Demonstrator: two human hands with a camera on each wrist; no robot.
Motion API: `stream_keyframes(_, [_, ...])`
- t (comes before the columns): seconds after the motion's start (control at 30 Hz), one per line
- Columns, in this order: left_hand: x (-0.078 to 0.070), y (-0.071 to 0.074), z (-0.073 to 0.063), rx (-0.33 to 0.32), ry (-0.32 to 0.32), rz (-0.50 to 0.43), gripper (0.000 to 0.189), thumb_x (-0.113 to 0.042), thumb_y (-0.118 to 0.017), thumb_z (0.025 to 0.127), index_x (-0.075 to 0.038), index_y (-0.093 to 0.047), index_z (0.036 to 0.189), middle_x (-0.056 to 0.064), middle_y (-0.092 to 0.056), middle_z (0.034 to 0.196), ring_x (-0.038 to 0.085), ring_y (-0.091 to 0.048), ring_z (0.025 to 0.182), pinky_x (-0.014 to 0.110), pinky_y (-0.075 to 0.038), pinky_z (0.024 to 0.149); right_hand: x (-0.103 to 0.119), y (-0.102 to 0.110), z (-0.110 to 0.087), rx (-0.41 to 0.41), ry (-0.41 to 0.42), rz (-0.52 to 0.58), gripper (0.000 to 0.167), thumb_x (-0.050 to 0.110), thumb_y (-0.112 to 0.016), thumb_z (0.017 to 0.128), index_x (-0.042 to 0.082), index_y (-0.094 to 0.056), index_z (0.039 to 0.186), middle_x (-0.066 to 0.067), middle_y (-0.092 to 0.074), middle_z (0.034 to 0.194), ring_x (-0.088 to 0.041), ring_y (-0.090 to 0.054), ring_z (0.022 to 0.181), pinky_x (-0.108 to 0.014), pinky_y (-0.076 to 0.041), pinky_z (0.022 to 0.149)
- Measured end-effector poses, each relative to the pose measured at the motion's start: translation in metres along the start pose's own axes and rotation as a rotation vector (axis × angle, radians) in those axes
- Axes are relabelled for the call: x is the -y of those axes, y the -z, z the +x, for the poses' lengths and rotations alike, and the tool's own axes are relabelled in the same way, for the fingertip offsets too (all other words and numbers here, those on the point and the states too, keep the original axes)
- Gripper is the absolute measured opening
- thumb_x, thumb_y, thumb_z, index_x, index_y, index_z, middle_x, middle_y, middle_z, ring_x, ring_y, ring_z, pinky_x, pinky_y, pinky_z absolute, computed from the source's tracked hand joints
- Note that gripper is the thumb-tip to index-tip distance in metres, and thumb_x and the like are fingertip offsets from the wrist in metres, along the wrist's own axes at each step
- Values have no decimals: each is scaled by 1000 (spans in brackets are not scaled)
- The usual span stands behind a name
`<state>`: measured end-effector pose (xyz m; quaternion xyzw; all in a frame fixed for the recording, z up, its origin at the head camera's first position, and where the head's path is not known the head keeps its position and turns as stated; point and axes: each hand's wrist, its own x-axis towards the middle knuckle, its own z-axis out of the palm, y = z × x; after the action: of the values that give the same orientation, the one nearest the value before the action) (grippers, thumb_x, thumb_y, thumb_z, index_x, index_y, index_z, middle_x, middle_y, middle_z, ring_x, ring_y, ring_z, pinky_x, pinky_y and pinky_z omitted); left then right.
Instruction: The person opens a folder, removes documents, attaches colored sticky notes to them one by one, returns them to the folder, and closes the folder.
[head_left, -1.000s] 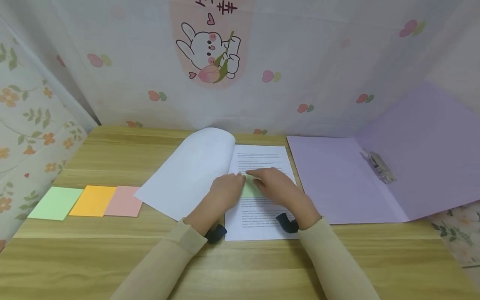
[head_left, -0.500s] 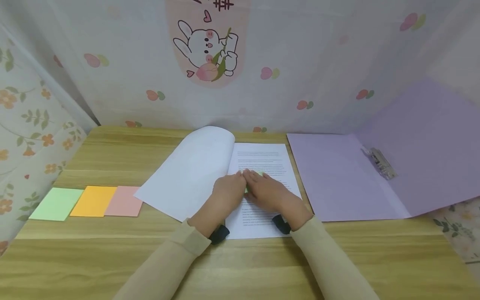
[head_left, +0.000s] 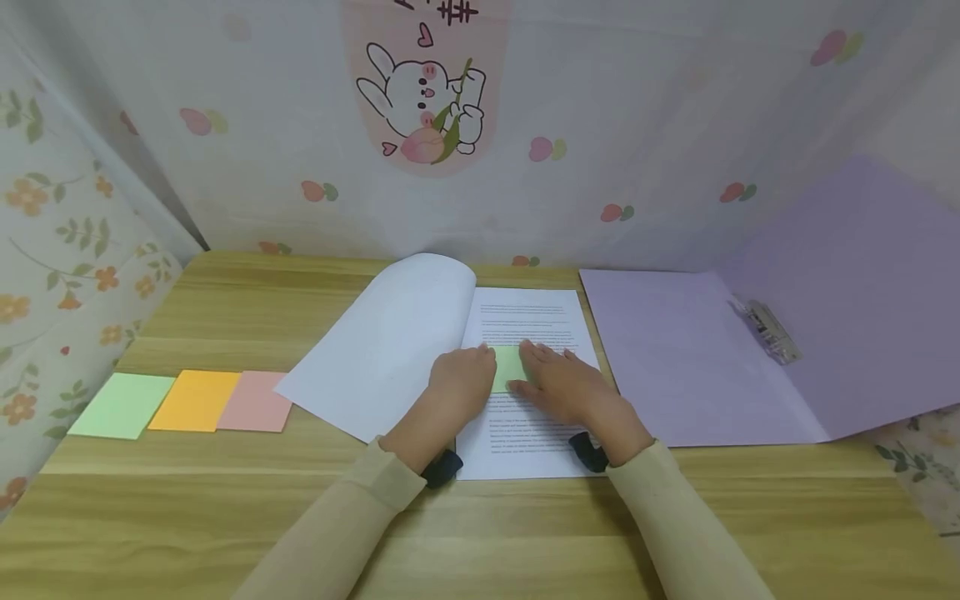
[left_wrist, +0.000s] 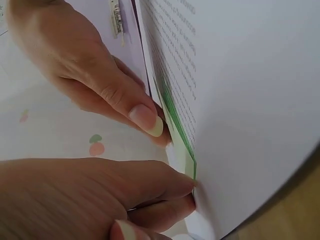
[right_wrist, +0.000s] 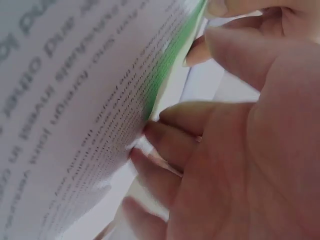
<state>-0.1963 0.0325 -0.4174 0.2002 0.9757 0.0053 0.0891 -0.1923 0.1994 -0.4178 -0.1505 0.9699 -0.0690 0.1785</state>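
Observation:
A small green sticky note [head_left: 508, 369] lies on the printed sheet [head_left: 525, 425], in the middle of its text. My left hand [head_left: 462, 382] is at the note's left edge; in the left wrist view its thumb and a finger come together at that edge, and another finger is curled in. On the note's right part rests my right hand [head_left: 566, 379], its fingers extended and spread. The right wrist view shows those fingertips [right_wrist: 150, 125] along the note's edge. A turned-back white page [head_left: 390, 342] curves up to the left of my left hand.
Green [head_left: 123, 406], orange [head_left: 197, 400] and pink [head_left: 257, 402] sticky-note pads lie side by side at left on the wooden table [head_left: 225, 517]. An open purple folder [head_left: 667, 358] with a metal clip [head_left: 772, 332] stands at right. A patterned curtain [head_left: 570, 100] hangs behind.
My right hand has gone from one extended finger near the left hand to lying flat over the note, then moved right, uncovering the note's middle. My left hand stays at the left edge.

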Motion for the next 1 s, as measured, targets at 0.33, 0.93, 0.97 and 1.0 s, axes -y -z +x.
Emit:
stream_keyframes(0.33, [-10, 3, -1, -17, -24, 112, 40, -16, -60, 101, -6, -60, 140, 7, -64, 142, 21, -74, 98, 33, -62, 76, -10, 3, -3, -34, -23, 76, 71, 44, -54, 103, 10, -29, 160, -11, -31, 165, -32, -29, 154, -53, -30, 123])
stream_keyframes(0.93, [-2, -1, -5, 2, -48, 108, 43, -20, -59, 102, -5, -57, 142, 8, -63, 142, 23, -74, 99, 34, -61, 74, -4, 7, -4, 5, -35, 74, 73, 46, -63, 98, 14, -36, 158, -8, -27, 167, -31, -29, 155, -54, -31, 122])
stream_keyframes(0.97, [0, -1, -4, 4, -50, 78, 41, -21, -60, 101, -5, -59, 139, 9, -67, 137, 22, -74, 96, 35, -61, 74, -7, 8, -5, 3, -37, 79, 75, 47, -65, 96, 15, -36, 158, -9, -28, 167, -32, -29, 155, -56, -32, 121])
stream_keyframes(1.0, [2, 0, -3, 5, -52, 53, 40, -23, -61, 101, -4, -60, 136, 10, -69, 133, 21, -73, 93, 35, -60, 74, -11, 10, -6, 7, -39, 81, 78, 48, -67, 94, 15, -36, 158, -11, -27, 167, -34, -28, 155, -59, -32, 120])
